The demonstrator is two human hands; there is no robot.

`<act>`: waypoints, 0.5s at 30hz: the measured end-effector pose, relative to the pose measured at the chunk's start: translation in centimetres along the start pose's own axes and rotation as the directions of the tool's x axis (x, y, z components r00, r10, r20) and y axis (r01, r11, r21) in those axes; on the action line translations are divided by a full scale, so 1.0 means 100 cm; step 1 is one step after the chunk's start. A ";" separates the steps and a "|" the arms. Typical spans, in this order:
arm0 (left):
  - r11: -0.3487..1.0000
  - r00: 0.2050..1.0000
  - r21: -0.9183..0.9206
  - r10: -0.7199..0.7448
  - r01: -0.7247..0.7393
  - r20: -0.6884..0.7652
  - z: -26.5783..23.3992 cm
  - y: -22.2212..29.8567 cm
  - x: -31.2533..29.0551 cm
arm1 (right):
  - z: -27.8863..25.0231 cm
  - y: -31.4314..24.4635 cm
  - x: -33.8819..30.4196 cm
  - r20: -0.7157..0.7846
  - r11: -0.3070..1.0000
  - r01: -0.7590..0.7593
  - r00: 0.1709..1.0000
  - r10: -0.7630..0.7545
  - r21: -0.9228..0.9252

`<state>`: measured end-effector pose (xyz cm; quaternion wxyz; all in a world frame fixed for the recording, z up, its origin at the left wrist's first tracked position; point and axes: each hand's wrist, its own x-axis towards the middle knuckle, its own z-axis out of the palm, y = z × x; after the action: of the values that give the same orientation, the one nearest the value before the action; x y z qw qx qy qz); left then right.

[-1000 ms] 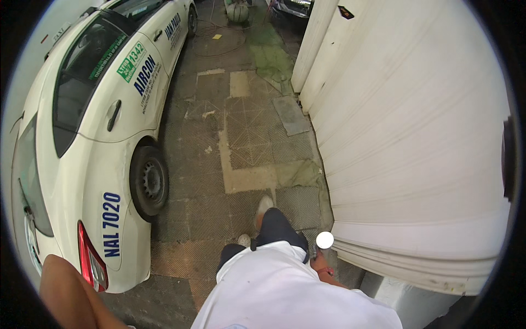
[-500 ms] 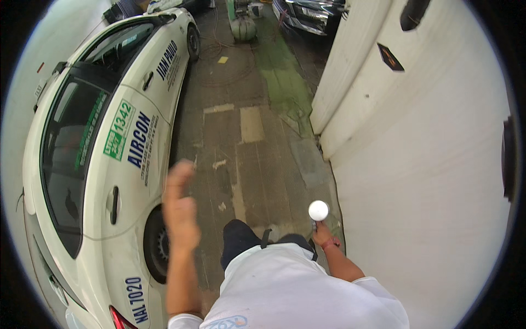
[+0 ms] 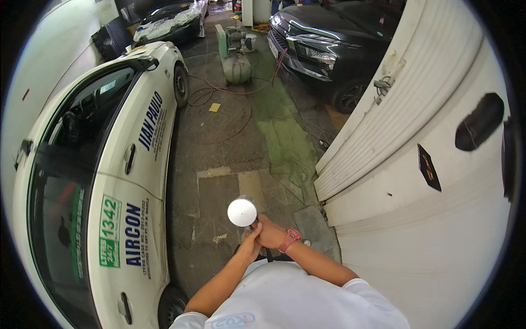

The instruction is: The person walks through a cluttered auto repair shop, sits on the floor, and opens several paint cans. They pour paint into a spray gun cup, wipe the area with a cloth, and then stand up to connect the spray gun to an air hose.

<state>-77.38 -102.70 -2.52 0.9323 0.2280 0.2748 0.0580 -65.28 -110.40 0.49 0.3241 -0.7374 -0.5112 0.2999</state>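
Note:
In front of my waist I hold a spray gun [image 3: 241, 212], seen from above; the round white lid of its cup hides most of its body. My right hand [image 3: 270, 234] is closed around the grip behind the cup, with a pink watch [image 3: 290, 239] on that wrist. Against it, my left hand [image 3: 250, 248] is closed too, its fingers at the lower part of the gun. Just what the left fingers grip there is partly hidden by the right hand.
A white taxi [image 3: 129, 181] stands close along my left. Ahead is a green air compressor [image 3: 236, 66] with a red hose [image 3: 211, 141] looped on the floor. A dark car [image 3: 323, 44] is parked at the far right. Along my right runs a white panelled wall [image 3: 394, 236].
My right hand has brought the spray gun from the right to the middle. My left hand has come in from beside the taxi to meet it. The view has tilted up and forward.

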 end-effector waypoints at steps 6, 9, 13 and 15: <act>0.982 0.977 0.032 0.186 -0.184 -0.101 0.030 0.102 0.127 | -0.089 0.026 0.129 -0.039 0.975 0.201 0.978 -0.205 -0.097; 0.988 0.969 -0.029 0.142 -0.151 -0.203 0.035 0.153 0.203 | -0.154 0.066 0.177 -0.028 0.990 0.143 0.989 -0.142 0.020; 0.936 0.897 -0.144 0.252 -0.321 -0.363 0.055 0.223 0.315 | -0.264 0.146 0.239 -0.194 0.998 0.022 0.981 -0.009 0.064; 0.892 0.825 -0.128 0.334 -0.432 -0.456 0.068 0.260 0.363 | -0.323 0.189 0.269 -0.283 0.996 -0.046 0.957 0.067 0.079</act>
<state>-42.67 -73.82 -3.21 0.8390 0.1533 0.4095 0.3239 -21.76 -95.52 2.40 0.4119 -0.7752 -0.4268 0.2176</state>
